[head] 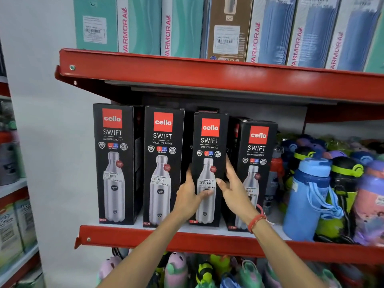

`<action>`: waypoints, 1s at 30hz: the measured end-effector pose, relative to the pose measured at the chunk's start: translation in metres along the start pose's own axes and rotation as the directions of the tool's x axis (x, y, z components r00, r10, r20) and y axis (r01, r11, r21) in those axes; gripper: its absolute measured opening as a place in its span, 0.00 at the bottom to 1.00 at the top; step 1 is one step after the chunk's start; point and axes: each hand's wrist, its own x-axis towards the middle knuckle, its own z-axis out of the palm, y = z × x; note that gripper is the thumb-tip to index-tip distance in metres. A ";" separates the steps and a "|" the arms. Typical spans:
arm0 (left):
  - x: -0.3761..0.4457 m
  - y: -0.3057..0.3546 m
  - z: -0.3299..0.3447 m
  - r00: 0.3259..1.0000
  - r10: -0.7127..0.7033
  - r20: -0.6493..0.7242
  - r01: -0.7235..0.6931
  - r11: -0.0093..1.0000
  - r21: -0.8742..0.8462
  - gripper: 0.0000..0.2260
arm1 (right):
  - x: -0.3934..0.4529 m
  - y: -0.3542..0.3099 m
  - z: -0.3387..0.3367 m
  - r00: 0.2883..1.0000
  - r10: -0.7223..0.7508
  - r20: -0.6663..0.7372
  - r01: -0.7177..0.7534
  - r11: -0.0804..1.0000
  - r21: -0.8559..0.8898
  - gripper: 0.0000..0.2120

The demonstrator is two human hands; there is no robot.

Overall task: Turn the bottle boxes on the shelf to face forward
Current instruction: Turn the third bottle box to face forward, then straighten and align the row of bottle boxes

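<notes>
A red metal shop shelf (133,239) is running across the middle of the frame, against a pale wall, and four black bottle boxes are standing on it side by side. The first box (113,163) at the left and the second box (163,168) are showing their printed front, with the logo and the bottle picture, toward the camera. The third box (209,146), near the centre of the frame, is also showing its front, and the person is holding it with both hands. The left hand (188,196) is clasping its left edge, the fingers going behind and the thumb lying on the front. The right hand (232,189) is pressing on its right edge with the fingers spread open. The fourth box (258,146), just to the right, is standing a little turned, so one dark side is showing next to its front. I am judging that most of the work is done: three boxes are looking forward, and the fourth one probably is still needing a small turn. Loose coloured bottles (307,196) are filling the right part of the shelf.
</notes>
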 end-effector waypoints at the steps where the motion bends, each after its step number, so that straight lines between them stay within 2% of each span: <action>1: -0.001 -0.001 0.001 1.000 -0.003 0.005 0.003 1.000 0.002 0.44 | -0.002 0.000 0.002 1.000 0.006 -0.014 -0.006 1.000 -0.012 0.34; 6: 0.000 0.000 0.003 0.998 -0.031 0.063 0.033 0.999 -0.025 0.43 | -0.006 -0.003 0.009 0.993 0.021 -0.114 -0.029 0.997 -0.069 0.33; 10: -0.005 0.005 -0.004 0.996 0.011 0.094 -0.015 0.999 0.045 0.42 | -0.006 -0.020 0.018 0.976 0.026 -0.216 -0.056 0.989 -0.135 0.34; 14: -0.023 0.013 -0.034 0.986 0.150 0.066 -0.150 0.989 -0.011 0.34 | -0.012 -0.062 0.034 0.913 -0.128 -0.387 0.059 0.981 -0.185 0.32; 17: -0.041 0.015 -0.075 0.964 0.243 -0.111 -0.252 0.965 -0.075 0.20 | -0.018 -0.087 0.063 0.811 -0.303 -0.500 0.209 0.949 -0.236 0.27; 18: -0.046 0.011 -0.090 0.937 0.285 -0.201 -0.302 0.952 -0.058 0.17 | -0.019 -0.090 0.076 0.807 -0.324 -0.493 0.250 0.945 -0.213 0.25; 20: -0.053 -0.005 -0.116 0.861 0.352 -0.367 -0.375 0.927 0.010 0.13 | -0.024 -0.095 0.103 0.871 -0.266 -0.412 0.275 0.961 -0.038 0.21; 22: -0.057 -0.024 -0.141 0.809 0.351 -0.472 -0.364 0.929 0.068 0.14 | -0.027 -0.098 0.131 0.939 -0.182 -0.290 0.224 0.968 0.117 0.18; 24: -0.062 -0.040 -0.163 0.796 0.310 -0.519 -0.317 0.945 0.078 0.15 | -0.029 -0.097 0.158 0.979 -0.099 -0.180 0.134 0.971 0.197 0.17; 27: -0.071 -0.061 -0.187 0.873 0.148 -0.466 -0.203 0.977 -0.069 0.19 | -0.033 -0.097 0.198 0.998 0.056 -0.014 -0.049 0.956 0.289 0.24; 30: -0.074 -0.084 -0.200 0.968 0.013 -0.251 -0.065 0.978 -0.200 0.23 | -0.037 -0.098 0.227 0.984 0.159 0.084 -0.174 0.962 0.212 0.29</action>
